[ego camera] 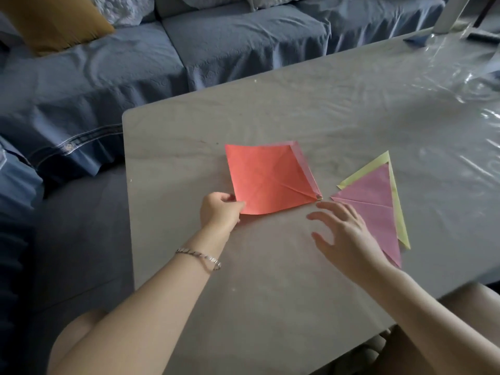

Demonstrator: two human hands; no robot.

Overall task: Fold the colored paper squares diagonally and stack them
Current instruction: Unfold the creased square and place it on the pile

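Toward left hand [220, 209], red square's [270, 177] corner

A home living room. A sofa [189, 55] under a quilted blue cover runs along the far side, with a mustard cushion [54, 20] and a pale patterned pillow [121, 9] on it. Just beside it stands a low grey table [270, 280] under clear plastic sheeting [460, 77].

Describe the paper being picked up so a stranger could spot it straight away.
On the grey table in front of the blue sofa, look near the middle, just left of a folded pink triangle lying on a yellow triangle. The sheet is the coral-red square, its near corner pinched by the left hand. It is the only red piece, and it is unfolded.
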